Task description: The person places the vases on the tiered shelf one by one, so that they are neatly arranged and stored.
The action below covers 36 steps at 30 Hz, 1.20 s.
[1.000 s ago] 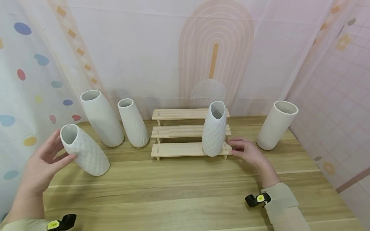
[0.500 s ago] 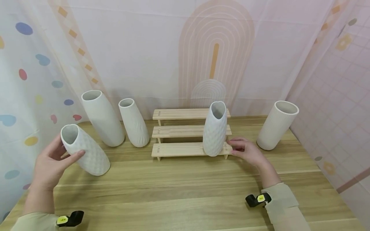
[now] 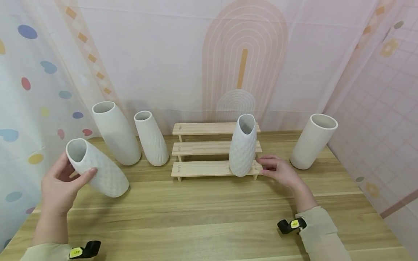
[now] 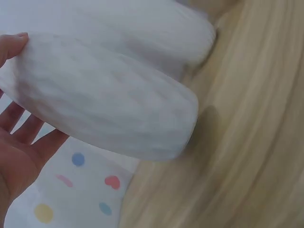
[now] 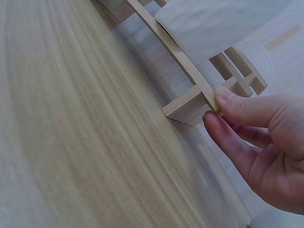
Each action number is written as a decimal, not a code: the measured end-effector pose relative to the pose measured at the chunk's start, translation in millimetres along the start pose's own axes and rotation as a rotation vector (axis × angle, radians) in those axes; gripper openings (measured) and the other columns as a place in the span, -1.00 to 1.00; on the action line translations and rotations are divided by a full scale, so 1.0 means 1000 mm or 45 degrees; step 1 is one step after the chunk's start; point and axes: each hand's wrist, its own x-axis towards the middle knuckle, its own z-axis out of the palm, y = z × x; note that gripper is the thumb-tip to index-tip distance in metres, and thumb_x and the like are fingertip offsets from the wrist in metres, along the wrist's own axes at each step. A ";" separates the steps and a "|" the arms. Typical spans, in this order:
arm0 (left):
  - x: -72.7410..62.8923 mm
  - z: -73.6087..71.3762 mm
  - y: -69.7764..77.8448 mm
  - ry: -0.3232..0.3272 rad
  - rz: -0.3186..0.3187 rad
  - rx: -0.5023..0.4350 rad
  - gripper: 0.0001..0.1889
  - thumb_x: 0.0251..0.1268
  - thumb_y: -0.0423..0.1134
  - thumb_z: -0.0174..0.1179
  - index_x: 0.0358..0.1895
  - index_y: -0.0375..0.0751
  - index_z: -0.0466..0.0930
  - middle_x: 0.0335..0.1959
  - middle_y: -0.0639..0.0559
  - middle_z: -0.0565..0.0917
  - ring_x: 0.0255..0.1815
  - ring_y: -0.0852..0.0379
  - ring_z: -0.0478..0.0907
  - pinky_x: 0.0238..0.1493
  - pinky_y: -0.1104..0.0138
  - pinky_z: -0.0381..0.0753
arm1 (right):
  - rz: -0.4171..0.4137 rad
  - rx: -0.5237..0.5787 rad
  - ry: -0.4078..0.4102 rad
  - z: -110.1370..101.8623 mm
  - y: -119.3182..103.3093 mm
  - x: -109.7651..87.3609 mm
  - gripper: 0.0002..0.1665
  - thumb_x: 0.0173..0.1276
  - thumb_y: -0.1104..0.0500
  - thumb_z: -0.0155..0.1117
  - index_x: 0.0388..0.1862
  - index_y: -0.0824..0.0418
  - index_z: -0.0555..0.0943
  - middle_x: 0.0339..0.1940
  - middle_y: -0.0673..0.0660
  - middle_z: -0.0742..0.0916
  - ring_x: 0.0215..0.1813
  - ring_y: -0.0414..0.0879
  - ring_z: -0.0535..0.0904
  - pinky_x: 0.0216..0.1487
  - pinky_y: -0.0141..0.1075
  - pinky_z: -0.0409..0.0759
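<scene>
My left hand (image 3: 60, 190) grips a white vase with a dimpled diamond texture (image 3: 104, 172) near its mouth, thumb on the near side and fingers behind. The vase leans, and in the left wrist view its base hangs close over the table beside its shadow. With thumb and fingers, my right hand (image 3: 281, 172) pinches the right end of the lowest step of a three-step wooden stand (image 3: 199, 169); the right wrist view shows the thumb (image 5: 225, 93) on top of the board. Another textured white vase (image 3: 242, 154) stands on that step, just left of the right hand.
Behind the held vase stand a tall smooth white vase (image 3: 117, 136) and a slimmer one with wavy grooves (image 3: 151, 141). A ribbed cylindrical vase (image 3: 311, 143) stands at the far right. Patterned curtains (image 3: 156, 54) close off the back and sides of the wooden table (image 3: 209, 217).
The left hand has shifted right and closed further around the vase. Its base has now moved slightly right and up, tilting it more. The right hand stays on the stand.
</scene>
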 end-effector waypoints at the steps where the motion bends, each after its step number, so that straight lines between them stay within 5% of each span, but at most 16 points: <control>1: 0.000 0.004 0.004 -0.017 0.013 -0.014 -0.17 -0.11 -0.86 0.24 0.37 -0.35 0.42 0.08 -0.03 0.65 -0.05 0.19 0.62 -0.16 0.52 0.62 | 0.004 0.000 0.000 0.000 0.001 0.000 -0.54 0.33 0.33 0.36 0.19 0.45 0.57 0.19 0.38 0.56 0.05 0.19 0.60 0.05 -0.14 0.60; 13: -0.005 0.067 0.043 -0.236 0.203 -0.143 -0.17 -0.20 -0.91 0.20 0.34 -0.51 0.38 0.05 -0.14 0.64 -0.10 0.08 0.62 -0.16 0.44 0.66 | 0.006 -0.005 0.000 0.000 0.003 0.000 -0.55 0.34 0.33 0.35 0.19 0.44 0.58 0.19 0.36 0.56 0.07 0.18 0.59 0.07 -0.16 0.60; 18: -0.012 0.092 0.043 -0.324 0.221 -0.116 -0.18 -0.15 -0.86 0.25 0.36 -0.46 0.39 0.09 -0.14 0.61 -0.07 0.07 0.61 -0.13 0.42 0.66 | -0.003 0.002 -0.001 0.000 0.002 0.000 -0.55 0.34 0.33 0.35 0.19 0.45 0.58 0.20 0.38 0.56 0.06 0.20 0.59 0.07 -0.14 0.60; 27: -0.021 0.141 0.037 -0.339 0.127 0.158 -0.16 -0.11 -0.70 0.40 0.37 -0.18 0.47 0.02 -0.01 0.65 -0.07 0.14 0.62 -0.11 0.42 0.66 | -0.009 0.005 0.001 0.000 -0.001 -0.001 -0.55 0.34 0.33 0.35 0.19 0.47 0.58 0.19 0.38 0.56 0.07 0.21 0.59 0.08 -0.05 0.60; 36: -0.021 0.178 0.023 -0.424 0.091 0.176 -0.16 -0.07 -0.58 0.47 0.39 -0.03 0.47 0.04 -0.05 0.62 -0.03 0.10 0.62 -0.10 0.31 0.68 | -0.013 -0.008 0.001 0.000 0.000 -0.001 -0.55 0.33 0.33 0.36 0.18 0.46 0.58 0.20 0.39 0.56 0.09 0.22 0.59 0.10 -0.01 0.59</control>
